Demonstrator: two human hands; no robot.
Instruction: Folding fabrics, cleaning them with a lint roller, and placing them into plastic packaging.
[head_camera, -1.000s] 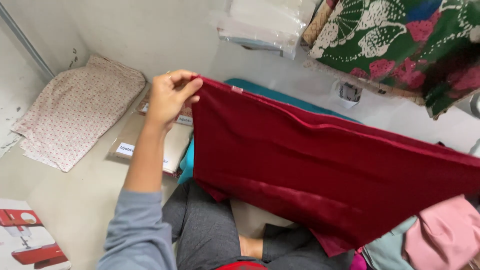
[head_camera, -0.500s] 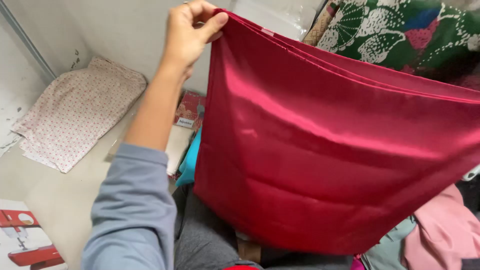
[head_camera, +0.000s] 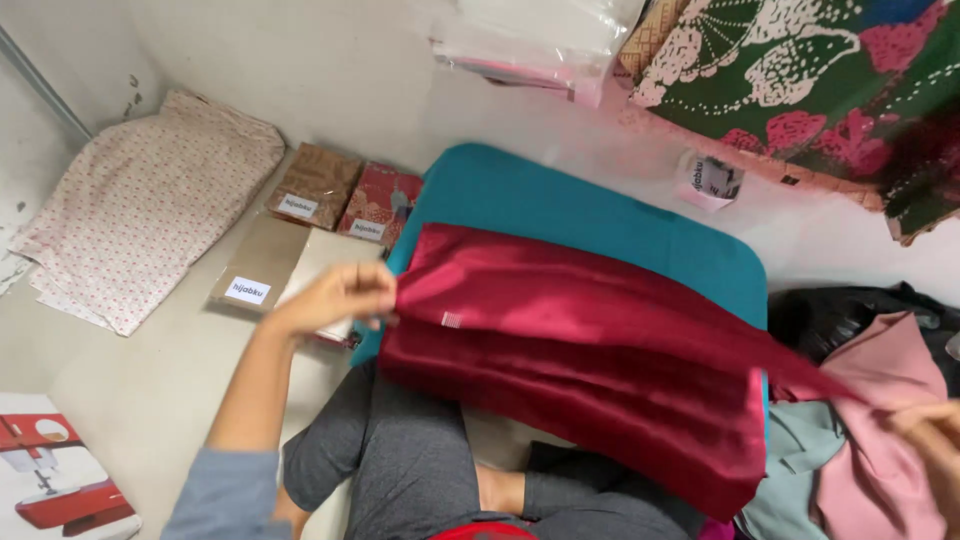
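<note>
Red cloth (head_camera: 580, 370) lowered | over teal cushion (head_camera: 590, 215) | pale floor (head_camera: 150, 380)

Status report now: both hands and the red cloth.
Left hand pinching red cloth corner. Right hand grips far end, partly out of frame. Cloth lies over teal cushion. Nothing in the way.

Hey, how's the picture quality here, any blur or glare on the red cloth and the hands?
Head view: even soft light; the red cloth shows a satin sheen, not blown out. The left hand is fairly sharp; the right hand, at the frame edge, is blurred. Corners look slightly stretched.
</note>
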